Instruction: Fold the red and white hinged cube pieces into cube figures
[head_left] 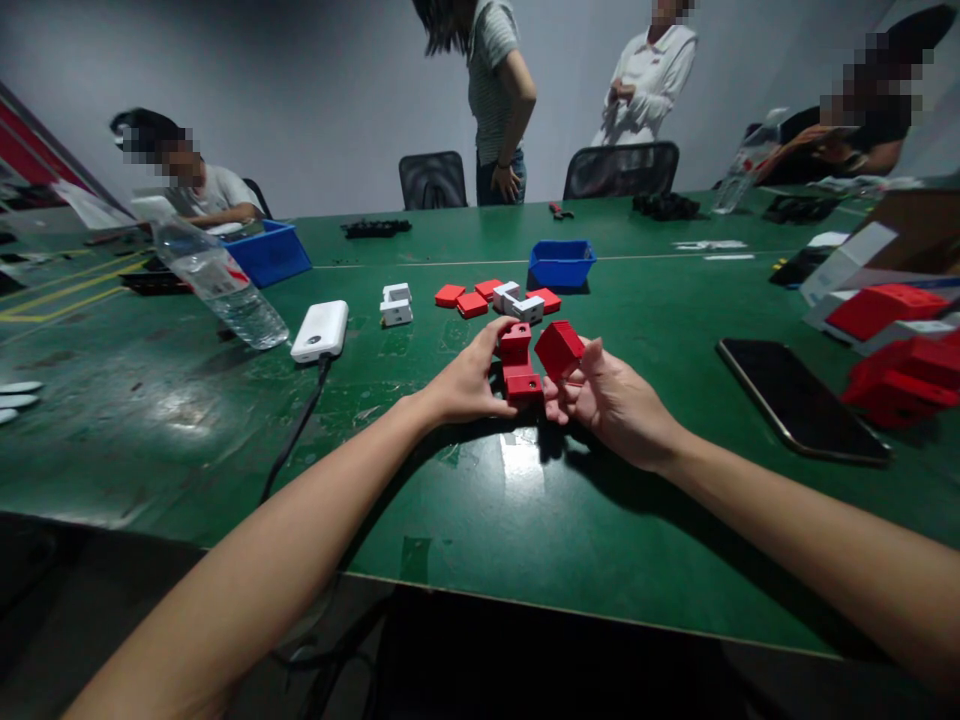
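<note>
Red notched plastic block (519, 374), mid-frame, is grasped by the left hand (471, 380); the right hand (621, 405) pinches a boxy red piece (559, 348) beside it, seemingly unjoined. Flat red tiles (472, 305) and notched white blocks (397, 314) lie loose, upper centre.

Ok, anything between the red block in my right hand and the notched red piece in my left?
Nothing visible: only a narrow gap parts the red block from the notched red piece. Fingers of your right hand sit below the block.

Red C-shaped block (517, 366) on the left, notch facing right, angular red block (559, 349) tilted just beside it
</note>
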